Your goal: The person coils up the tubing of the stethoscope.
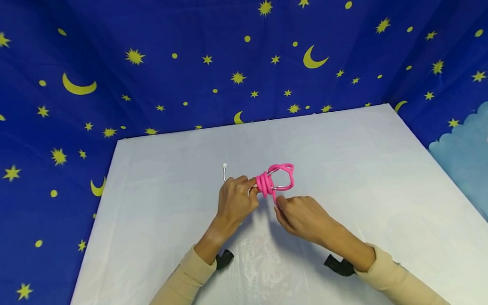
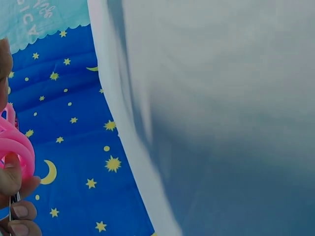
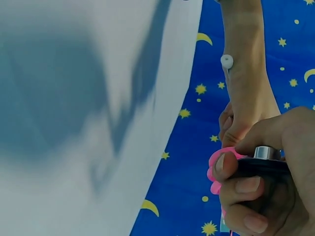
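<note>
While my left fingers (image 1: pixel 244 186) pinch the wire (image 1: pixel 224 173) mid-picture, I'd wind the pink cord (image 1: pixel 265 184) tautly, right fingers (image 1: pixel 288 208) curled round its tail.

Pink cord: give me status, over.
Left hand gripping wire frame; right hand gripping pink cord and dark, silver-ended piece. Pink cord wound round wire frame. No obstruction visible.
</note>
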Demonstrator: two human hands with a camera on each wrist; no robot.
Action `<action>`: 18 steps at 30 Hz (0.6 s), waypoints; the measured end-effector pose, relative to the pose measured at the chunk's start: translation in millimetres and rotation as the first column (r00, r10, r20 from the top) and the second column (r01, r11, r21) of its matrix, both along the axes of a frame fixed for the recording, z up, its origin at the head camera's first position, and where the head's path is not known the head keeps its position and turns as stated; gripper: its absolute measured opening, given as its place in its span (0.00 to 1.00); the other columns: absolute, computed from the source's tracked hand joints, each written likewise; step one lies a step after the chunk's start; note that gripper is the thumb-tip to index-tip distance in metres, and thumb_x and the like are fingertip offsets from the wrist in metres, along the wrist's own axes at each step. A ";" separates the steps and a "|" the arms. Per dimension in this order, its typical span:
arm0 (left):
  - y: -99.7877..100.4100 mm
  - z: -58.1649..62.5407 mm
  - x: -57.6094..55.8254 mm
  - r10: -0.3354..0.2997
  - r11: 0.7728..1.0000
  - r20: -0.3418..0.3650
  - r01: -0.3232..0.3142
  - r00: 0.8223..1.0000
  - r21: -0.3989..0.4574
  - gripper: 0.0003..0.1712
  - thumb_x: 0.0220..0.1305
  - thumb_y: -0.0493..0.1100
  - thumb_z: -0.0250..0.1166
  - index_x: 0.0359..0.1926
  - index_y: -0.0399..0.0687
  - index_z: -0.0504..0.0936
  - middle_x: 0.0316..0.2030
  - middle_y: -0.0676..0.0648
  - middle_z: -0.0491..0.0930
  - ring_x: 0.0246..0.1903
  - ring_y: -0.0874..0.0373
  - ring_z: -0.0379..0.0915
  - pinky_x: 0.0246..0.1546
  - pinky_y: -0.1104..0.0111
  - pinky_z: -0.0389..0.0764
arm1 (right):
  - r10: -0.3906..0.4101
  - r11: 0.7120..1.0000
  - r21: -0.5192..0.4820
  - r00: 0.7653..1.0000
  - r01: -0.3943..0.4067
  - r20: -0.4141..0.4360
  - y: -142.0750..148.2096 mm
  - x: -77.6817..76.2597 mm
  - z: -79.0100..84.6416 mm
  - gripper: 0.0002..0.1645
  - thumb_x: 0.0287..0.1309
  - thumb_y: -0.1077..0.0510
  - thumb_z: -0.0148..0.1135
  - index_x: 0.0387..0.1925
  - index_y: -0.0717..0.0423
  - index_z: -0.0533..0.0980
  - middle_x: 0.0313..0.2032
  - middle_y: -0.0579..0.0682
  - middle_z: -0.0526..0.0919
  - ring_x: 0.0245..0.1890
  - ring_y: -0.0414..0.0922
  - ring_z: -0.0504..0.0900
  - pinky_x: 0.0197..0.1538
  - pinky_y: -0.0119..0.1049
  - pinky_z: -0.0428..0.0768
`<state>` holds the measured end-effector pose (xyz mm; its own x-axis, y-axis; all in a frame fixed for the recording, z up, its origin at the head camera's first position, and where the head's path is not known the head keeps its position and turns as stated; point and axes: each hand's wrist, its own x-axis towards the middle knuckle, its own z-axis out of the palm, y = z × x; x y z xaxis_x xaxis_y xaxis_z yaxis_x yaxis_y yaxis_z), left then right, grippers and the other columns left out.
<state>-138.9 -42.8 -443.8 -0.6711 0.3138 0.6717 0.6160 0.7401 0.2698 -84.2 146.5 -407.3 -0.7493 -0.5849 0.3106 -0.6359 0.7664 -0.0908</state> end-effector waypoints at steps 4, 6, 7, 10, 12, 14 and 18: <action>0.6 -0.1 0.4 0.008 1.000 -0.013 -0.008 1.000 0.004 0.06 0.45 0.34 0.66 0.26 0.46 0.87 0.13 0.51 0.68 0.13 0.58 0.62 0.21 0.65 0.64 | -0.001 1.000 -0.005 1.000 0.001 -0.003 -1.5 0.3 0.2 0.15 0.58 0.61 0.59 0.20 0.53 0.65 0.12 0.39 0.57 0.11 0.35 0.59 0.16 0.29 0.59; 0.7 -0.8 0.7 0.007 1.000 -0.018 -0.007 1.000 0.002 0.06 0.45 0.34 0.66 0.26 0.46 0.87 0.13 0.52 0.68 0.13 0.58 0.61 0.21 0.66 0.63 | 0.003 1.000 -0.003 1.000 -0.003 -0.011 -1.5 0.3 0.8 0.16 0.58 0.61 0.59 0.19 0.53 0.65 0.12 0.39 0.57 0.11 0.35 0.59 0.16 0.28 0.58; 0.7 -0.7 1.0 0.006 1.000 -0.020 -0.006 1.000 0.000 0.06 0.45 0.34 0.66 0.26 0.46 0.87 0.13 0.52 0.68 0.13 0.58 0.61 0.21 0.66 0.63 | 0.005 1.000 -0.002 1.000 -0.005 -0.016 -1.3 0.0 1.2 0.16 0.58 0.61 0.59 0.18 0.53 0.64 0.12 0.39 0.56 0.11 0.35 0.58 0.16 0.28 0.58; 0.7 -1.3 1.0 0.003 1.000 -0.035 -0.003 0.999 -0.007 0.05 0.46 0.34 0.66 0.25 0.46 0.86 0.13 0.52 0.68 0.13 0.58 0.60 0.21 0.66 0.62 | 0.014 1.000 -0.002 1.000 -0.014 -0.025 0.1 -1.9 4.2 0.18 0.57 0.60 0.59 0.17 0.51 0.63 0.11 0.38 0.55 0.11 0.35 0.57 0.16 0.28 0.57; 0.8 -0.8 0.8 0.002 1.000 -0.046 -0.002 0.999 -0.005 0.04 0.47 0.34 0.66 0.25 0.46 0.86 0.13 0.51 0.68 0.13 0.58 0.61 0.21 0.66 0.62 | 0.015 1.000 -0.011 1.000 -0.015 -0.020 0.6 -3.2 7.1 0.18 0.57 0.61 0.59 0.16 0.51 0.63 0.11 0.38 0.56 0.11 0.35 0.58 0.16 0.28 0.57; 1.1 0.1 0.3 0.004 1.000 -0.055 -0.003 0.998 0.001 0.04 0.48 0.34 0.65 0.25 0.45 0.86 0.13 0.51 0.68 0.13 0.58 0.60 0.21 0.66 0.62 | 0.012 0.999 -0.031 1.000 -0.012 -0.008 0.8 -4.2 9.5 0.19 0.57 0.61 0.60 0.15 0.50 0.63 0.11 0.39 0.56 0.11 0.35 0.58 0.17 0.28 0.58; 1.5 2.6 -1.0 0.003 1.000 -0.067 -0.002 0.998 0.014 0.04 0.49 0.34 0.64 0.25 0.44 0.85 0.14 0.51 0.67 0.14 0.57 0.60 0.21 0.65 0.62 | 0.019 0.999 -0.040 0.996 -0.022 -0.084 0.6 -4.2 13.3 0.18 0.54 0.63 0.64 0.16 0.53 0.66 0.11 0.39 0.59 0.11 0.35 0.59 0.16 0.27 0.58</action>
<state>-139.9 -41.3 -441.2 -0.6255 0.3027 0.7191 0.6313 0.7380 0.2385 -88.5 147.1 -394.0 -0.7079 -0.5850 0.3958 -0.6579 0.7500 -0.0681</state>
